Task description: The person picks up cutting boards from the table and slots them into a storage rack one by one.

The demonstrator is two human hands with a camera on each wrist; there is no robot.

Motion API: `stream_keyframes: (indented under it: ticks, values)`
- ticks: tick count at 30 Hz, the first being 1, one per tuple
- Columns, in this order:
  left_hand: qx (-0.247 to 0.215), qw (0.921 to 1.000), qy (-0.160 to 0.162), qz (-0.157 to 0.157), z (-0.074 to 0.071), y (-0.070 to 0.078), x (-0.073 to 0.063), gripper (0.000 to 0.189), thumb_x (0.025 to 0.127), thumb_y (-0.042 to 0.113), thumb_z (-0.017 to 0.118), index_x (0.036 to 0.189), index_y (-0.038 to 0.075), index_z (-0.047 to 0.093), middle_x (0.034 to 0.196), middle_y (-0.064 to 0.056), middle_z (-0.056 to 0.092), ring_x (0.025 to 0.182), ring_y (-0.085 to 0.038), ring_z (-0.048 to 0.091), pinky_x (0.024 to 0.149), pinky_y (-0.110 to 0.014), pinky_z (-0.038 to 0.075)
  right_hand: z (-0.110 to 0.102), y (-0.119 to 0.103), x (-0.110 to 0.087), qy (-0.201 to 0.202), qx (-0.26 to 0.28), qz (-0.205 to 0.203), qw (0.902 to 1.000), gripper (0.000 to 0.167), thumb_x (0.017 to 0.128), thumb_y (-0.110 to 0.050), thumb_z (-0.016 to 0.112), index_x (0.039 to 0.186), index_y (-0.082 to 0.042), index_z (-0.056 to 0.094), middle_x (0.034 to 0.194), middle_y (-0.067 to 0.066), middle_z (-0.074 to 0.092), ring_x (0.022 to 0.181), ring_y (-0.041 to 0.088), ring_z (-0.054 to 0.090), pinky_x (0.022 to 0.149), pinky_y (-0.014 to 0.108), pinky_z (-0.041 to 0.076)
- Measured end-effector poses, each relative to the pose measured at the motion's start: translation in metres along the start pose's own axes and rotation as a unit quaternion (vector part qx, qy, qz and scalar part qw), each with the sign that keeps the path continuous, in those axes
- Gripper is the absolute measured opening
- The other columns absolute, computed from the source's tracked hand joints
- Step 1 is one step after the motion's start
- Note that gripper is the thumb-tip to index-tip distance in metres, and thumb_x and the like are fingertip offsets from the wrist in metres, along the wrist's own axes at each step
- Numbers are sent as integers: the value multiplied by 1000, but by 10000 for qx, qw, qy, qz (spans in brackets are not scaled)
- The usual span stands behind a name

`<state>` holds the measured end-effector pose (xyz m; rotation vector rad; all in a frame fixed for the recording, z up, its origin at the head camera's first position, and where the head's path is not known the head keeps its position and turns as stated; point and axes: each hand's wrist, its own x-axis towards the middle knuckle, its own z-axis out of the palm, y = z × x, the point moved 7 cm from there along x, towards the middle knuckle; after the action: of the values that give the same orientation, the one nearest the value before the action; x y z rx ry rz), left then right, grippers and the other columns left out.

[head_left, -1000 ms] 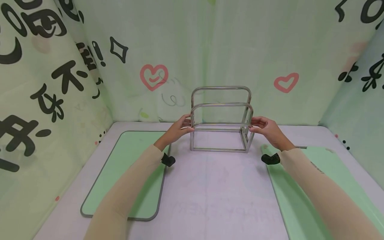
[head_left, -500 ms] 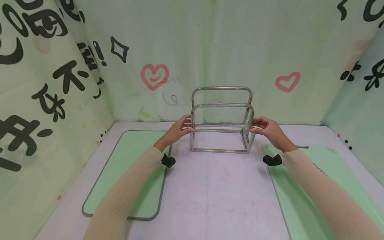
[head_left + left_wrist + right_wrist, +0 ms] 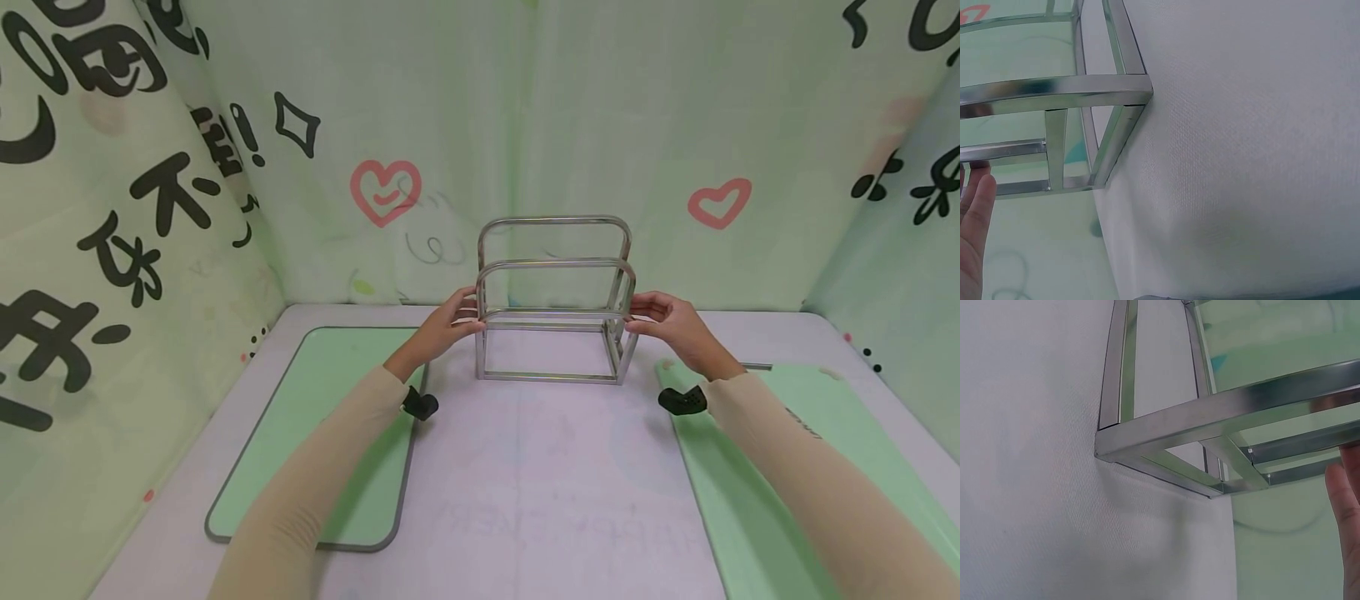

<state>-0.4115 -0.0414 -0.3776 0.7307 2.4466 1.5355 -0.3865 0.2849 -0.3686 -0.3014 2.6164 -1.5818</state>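
Note:
A shiny metal rack (image 3: pixel 555 264) with upright looped bars stands at the back middle of the table. My left hand (image 3: pixel 442 327) holds its left side, thumb in front and fingers behind the upright. On the opposite side, my right hand (image 3: pixel 678 332) grips the rack's right upright in the same way. In the left wrist view, fingers (image 3: pixel 979 203) lie at the side crossbars of the rack (image 3: pixel 1085 90). The right wrist view shows fingertips (image 3: pixel 1338 484) against the side bars of the rack (image 3: pixel 1179 422), whose base corner meets the white tabletop.
A green board (image 3: pixel 337 367) with a grey rim lies flat at the left, partly under my left arm. Another green board (image 3: pixel 810 400) lies at the right beneath my right forearm. Printed curtains (image 3: pixel 600 125) enclose the table (image 3: pixel 555 492) at the back and sides.

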Motion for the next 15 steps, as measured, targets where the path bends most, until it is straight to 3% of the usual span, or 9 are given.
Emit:
stream_keyframes:
  ticks: [7, 15]
  values:
    - [-86, 10000, -33, -2, 2, -1, 1, 62, 94, 18, 58, 147, 14, 25, 141, -15, 43, 131, -28, 44, 107, -43, 40, -1, 3, 0, 51, 5, -3, 10000, 50, 89, -27, 65, 130, -4, 47, 114, -16, 55, 106, -10, 51, 86, 9, 44]
    - [51, 9997, -81, 231, 2, 3, -1, 61, 95, 23, 57, 147, 14, 25, 140, -16, 43, 130, -27, 46, 106, -42, 42, 0, 0, -1, -77, 73, 27, 9999, 51, 91, -25, 63, 131, -1, 44, 116, -13, 54, 106, -10, 50, 84, 6, 43]
